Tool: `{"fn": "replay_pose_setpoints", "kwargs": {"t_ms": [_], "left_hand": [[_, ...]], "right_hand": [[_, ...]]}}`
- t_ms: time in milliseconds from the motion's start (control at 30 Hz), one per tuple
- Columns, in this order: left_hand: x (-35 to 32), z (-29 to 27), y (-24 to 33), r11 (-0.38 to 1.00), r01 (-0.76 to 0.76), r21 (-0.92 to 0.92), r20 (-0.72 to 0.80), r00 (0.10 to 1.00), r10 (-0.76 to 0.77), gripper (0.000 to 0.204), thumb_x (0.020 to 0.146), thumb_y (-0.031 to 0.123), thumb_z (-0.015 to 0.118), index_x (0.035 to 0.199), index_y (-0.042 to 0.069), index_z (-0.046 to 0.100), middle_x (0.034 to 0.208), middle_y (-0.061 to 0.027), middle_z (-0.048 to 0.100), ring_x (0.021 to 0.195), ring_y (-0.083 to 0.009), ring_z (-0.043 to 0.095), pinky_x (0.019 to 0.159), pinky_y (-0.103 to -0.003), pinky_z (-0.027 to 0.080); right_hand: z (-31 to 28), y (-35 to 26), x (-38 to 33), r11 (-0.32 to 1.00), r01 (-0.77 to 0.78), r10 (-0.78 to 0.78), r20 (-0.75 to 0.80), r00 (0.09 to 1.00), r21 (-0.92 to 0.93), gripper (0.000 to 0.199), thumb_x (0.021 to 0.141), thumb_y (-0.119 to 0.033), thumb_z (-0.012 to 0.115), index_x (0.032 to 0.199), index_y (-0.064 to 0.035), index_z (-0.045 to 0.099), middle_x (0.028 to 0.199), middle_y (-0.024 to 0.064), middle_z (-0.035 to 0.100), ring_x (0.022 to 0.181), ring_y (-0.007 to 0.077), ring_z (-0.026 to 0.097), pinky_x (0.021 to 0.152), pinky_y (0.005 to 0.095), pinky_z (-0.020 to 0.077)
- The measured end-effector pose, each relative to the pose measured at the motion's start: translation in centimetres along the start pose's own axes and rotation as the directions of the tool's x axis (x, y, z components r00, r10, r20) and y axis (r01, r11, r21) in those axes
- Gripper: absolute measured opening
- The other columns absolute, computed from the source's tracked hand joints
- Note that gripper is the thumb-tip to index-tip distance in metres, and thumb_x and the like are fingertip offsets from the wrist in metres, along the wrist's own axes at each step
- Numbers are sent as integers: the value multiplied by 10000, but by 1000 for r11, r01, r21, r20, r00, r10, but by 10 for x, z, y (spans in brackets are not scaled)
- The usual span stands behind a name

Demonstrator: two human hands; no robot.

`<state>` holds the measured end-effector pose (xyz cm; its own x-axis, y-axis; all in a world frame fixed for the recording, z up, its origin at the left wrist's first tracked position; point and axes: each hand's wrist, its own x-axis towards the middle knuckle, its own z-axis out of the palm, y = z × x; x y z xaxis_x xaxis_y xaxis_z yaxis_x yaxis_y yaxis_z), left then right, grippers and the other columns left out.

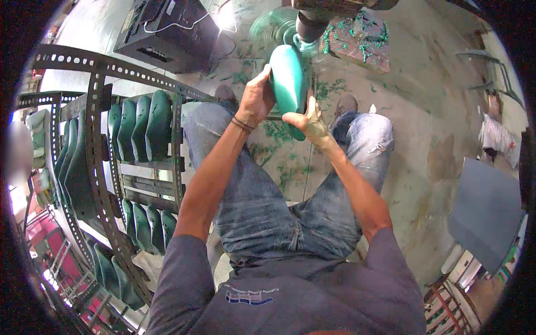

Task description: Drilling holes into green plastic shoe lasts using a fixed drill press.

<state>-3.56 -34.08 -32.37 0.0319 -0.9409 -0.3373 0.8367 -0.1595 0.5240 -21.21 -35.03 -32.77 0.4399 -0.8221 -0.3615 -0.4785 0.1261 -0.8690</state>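
A glossy green shoe last (pixel 287 75) is held between my two hands, its length running away from me. My left hand (pixel 258 99) grips its left side with the fingers curled behind it. On the near right part, my right hand (pixel 311 120) is closed round the last, thumb laid across it. The far end of the last comes up close to a dark machine head (pixel 312 25); whether they touch cannot be made out. Beside that head is a blurred, ringed green round shape (pixel 273 28).
At my left stands a perforated metal rack (pixel 99 111) holding several green shoe lasts (pixel 159 125). A black box-shaped unit (pixel 167 42) with a white cable is at the far left. Green shavings litter the floor and a block (pixel 357 42). A grey panel (pixel 484 212) leans at right.
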Motion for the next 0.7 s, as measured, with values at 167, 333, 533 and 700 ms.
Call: {"fn": "replay_pose_setpoints", "kwargs": {"t_ms": [167, 333, 533, 700], "left_hand": [[2, 22, 9, 999, -15, 46, -66, 998, 18, 442, 1014, 402, 483, 1283, 55, 532, 1217, -57, 606, 1069, -180, 590, 965, -368, 465], [22, 20, 6, 999, -39, -7, 20, 999, 39, 458, 1003, 423, 499, 1281, 61, 536, 1176, -55, 625, 1036, -181, 611, 932, -356, 493], [28, 12, 2, 992, -116, -42, 42, 992, 118, 458, 1002, 398, 497, 1277, 32, 524, 1167, -80, 626, 1044, -195, 613, 888, -369, 524], [-7, 14, -5, 995, 36, -91, 69, 997, -30, 460, 974, 357, 555, 1285, 22, 504, 1131, -91, 632, 963, -176, 644, 811, -346, 550]], "right_hand": [[-13, -28, -3, 994, 110, -111, -50, 993, -15, 990, 693, -360, 828, 1432, 35, 301, 1275, 209, 529, 1190, 313, 523, 1012, 379, 422], [-25, -46, -10, 818, 37, -185, 201, 962, 574, 874, 753, -259, 801, 1439, -13, 318, 1250, 146, 520, 1073, 255, 609, 902, 363, 502], [-21, -48, -10, 783, -19, -140, 207, 968, 622, 735, 787, -222, 734, 1388, 14, 383, 1091, 127, 629, 862, 248, 671, 823, 354, 540], [-20, -16, -21, 534, -363, 13, 422, 906, 763, 475, 869, -267, 622, 1275, -31, 553, 1101, 81, 650, 949, 185, 642, 845, 335, 525]]}}
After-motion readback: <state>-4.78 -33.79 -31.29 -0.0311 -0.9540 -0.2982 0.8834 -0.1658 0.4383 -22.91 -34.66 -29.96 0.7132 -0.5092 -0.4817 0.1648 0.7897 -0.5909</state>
